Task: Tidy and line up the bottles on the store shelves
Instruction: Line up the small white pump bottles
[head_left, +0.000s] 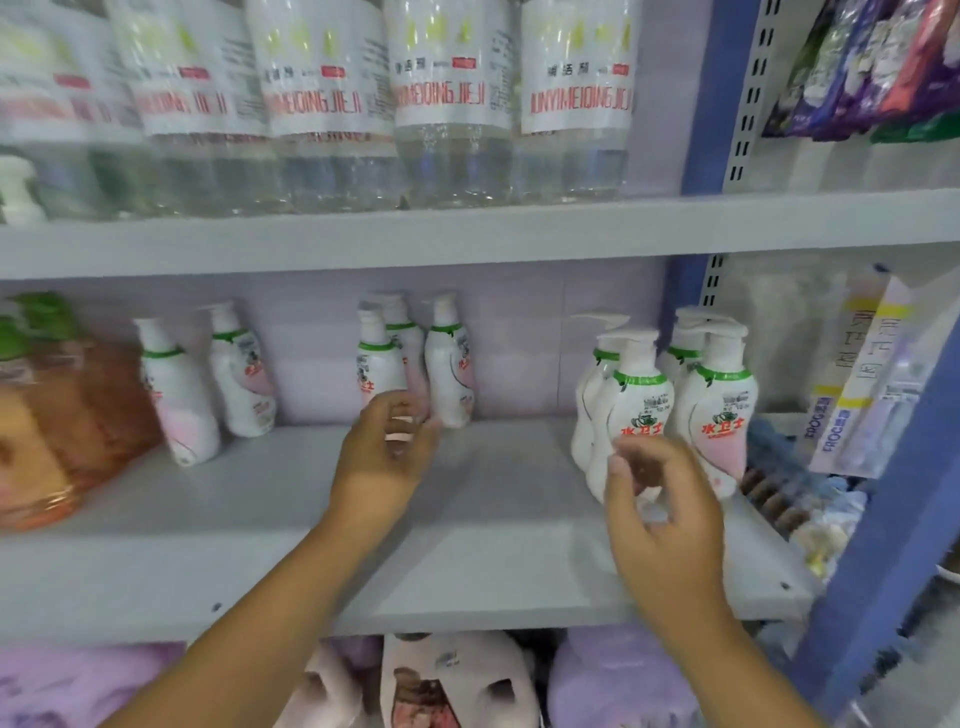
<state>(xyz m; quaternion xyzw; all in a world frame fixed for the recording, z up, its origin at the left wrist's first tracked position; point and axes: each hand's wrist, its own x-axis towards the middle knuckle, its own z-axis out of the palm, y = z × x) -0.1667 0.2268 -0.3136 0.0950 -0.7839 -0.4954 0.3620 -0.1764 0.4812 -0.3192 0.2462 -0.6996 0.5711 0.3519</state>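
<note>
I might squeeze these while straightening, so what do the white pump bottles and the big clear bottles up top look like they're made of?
White pump bottles: apparently opaque, glossy plastic with printed labels and plastic pump heads. Clear bottles: likely transparent plastic; liquid and bubbles show through, wrapped in white labels.

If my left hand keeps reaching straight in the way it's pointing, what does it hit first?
Most likely the small white bottle just beyond the left hand, in the middle cluster at the back of the shelf. Depth is blurry, so whether they already touch is unclear.

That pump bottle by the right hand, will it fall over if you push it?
Probably, if pushed high: the pump bottle is tall with a narrow neck. Its glossy plastic may feel slippery. It stands against neighbouring bottles, so it could knock them.
</note>
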